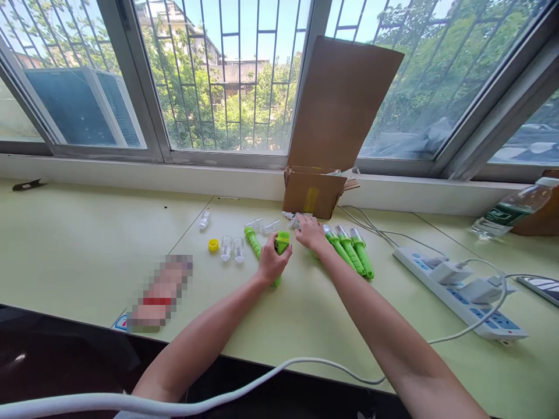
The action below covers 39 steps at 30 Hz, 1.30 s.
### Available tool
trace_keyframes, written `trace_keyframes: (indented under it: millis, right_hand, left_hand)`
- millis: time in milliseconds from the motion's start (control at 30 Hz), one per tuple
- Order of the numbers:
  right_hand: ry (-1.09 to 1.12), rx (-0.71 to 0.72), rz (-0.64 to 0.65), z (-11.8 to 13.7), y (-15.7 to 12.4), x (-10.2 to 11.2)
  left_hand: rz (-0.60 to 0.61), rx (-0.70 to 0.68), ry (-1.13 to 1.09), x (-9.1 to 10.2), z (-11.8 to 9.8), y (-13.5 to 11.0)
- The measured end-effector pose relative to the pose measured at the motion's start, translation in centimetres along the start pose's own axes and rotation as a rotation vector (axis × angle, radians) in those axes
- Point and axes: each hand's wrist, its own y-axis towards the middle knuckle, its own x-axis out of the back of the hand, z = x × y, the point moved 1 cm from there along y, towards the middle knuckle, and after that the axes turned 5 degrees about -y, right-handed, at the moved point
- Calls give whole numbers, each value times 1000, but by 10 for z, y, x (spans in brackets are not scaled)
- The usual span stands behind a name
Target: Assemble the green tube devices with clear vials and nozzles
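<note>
My left hand point(274, 259) is closed around an upright green flashlight body point(283, 240) with a ridged top. Another green flashlight body point(252, 240) lies just left of that hand. My right hand point(311, 233) reaches forward in front of the cardboard box, its bent fingers on a clear plastic cap point(294, 222); the fingertips are partly hidden. Right of it, several green flashlights with clear tops point(358, 253) lie in a row. Two clear caps point(226, 248) stand left of my left hand, and others point(271, 227) lie behind it. A yellow ring point(213, 245) is beside the standing caps.
The open cardboard box point(312, 192) leans at the window sill. A white power strip point(458, 297) with plugs and cables lies at right, near a plastic bottle point(510, 209) and a phone point(541, 288). A white cable point(244, 387) crosses the front edge. A pixelated object point(161, 294) lies left.
</note>
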Motion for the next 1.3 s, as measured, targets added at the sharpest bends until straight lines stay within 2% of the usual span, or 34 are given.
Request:
trace_keyframes:
  millis: [233, 500, 633, 833, 1000, 1167, 1300]
  right_hand:
    - [-84, -20, 206, -6, 6, -7]
    - [-138, 4, 169, 1, -2, -7]
    - [-111, 12, 104, 4, -3, 0]
    - [137, -21, -81, 7, -9, 14]
    - [366, -8, -232, 16, -28, 23]
    - [601, 25, -271, 14, -47, 32]
    - [803, -46, -319, 3, -61, 37]
  left_hand:
    - [17, 16, -13, 0, -1, 0]
    - [28, 25, -23, 0, 1, 0]
    - [30, 16, -21, 0, 1, -1]
    - [24, 22, 2, 1, -3, -1]
    - [83, 131, -81, 1, -4, 0]
    - [84, 195, -179, 2, -4, 2]
    - [59, 209, -230, 1, 0, 4]
